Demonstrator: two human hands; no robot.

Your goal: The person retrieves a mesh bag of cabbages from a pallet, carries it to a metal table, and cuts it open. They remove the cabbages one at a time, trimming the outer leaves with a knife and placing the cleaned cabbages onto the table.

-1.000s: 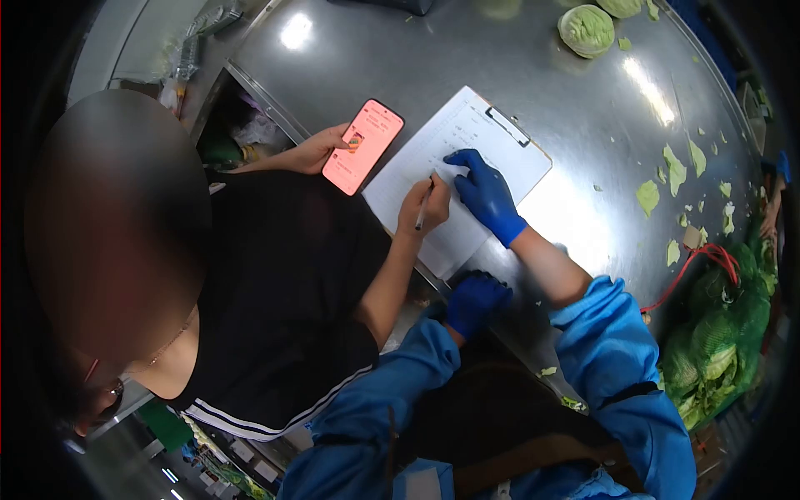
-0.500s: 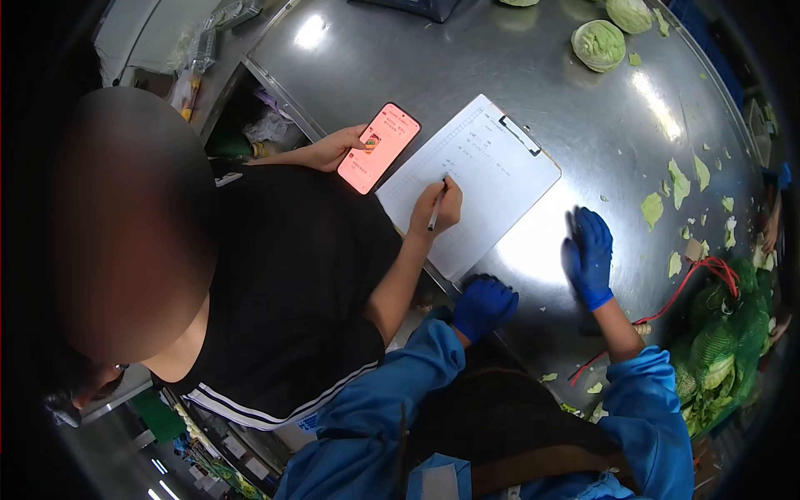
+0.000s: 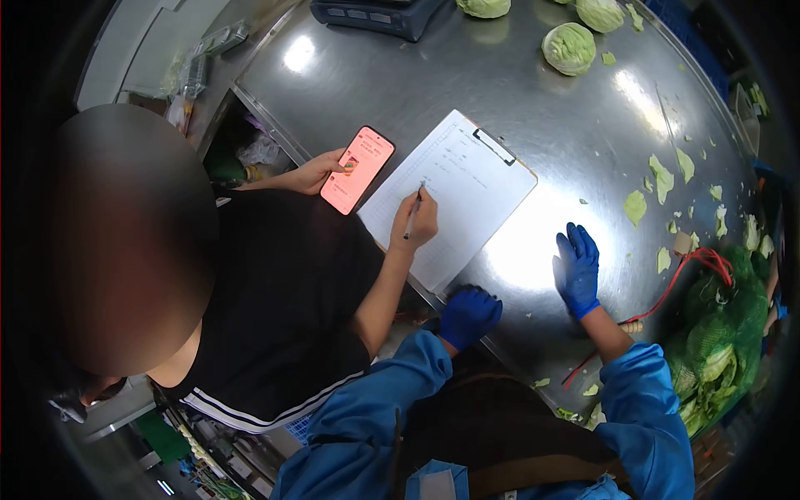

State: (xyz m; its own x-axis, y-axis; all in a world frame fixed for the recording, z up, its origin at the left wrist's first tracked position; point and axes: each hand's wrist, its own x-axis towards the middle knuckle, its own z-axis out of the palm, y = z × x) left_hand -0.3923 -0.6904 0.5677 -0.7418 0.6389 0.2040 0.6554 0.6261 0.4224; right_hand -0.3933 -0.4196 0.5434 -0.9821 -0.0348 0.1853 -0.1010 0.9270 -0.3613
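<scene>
Right hand [image 3: 577,268] lay flat on table [image 3: 517,83], fingers spread, empty; left hand [image 3: 471,315] curled at its edge, grip unclear; clipboard [image 3: 467,187] sat just past left fingertips, few lines written, most blank, co-worker's pen [image 3: 412,218] mid-sheet.

Smooth bare metal across the table [image 3: 533,100], glossy with white glare patches. Thin blue rubbery gloves, faintly shiny, on left hand [image 3: 469,315] and right hand [image 3: 578,268]; matt blue cloth for the sleeves [image 3: 642,400]. Matt white paper [image 3: 467,192] under a dark metal clip [image 3: 494,147]. Glossy glass on the phone [image 3: 357,170]. Matt black knit for the co-worker's shirt [image 3: 275,275]. Waxy, crinkled leaf on the cabbage [image 3: 569,47]; green plastic mesh around the sack [image 3: 717,342].
</scene>
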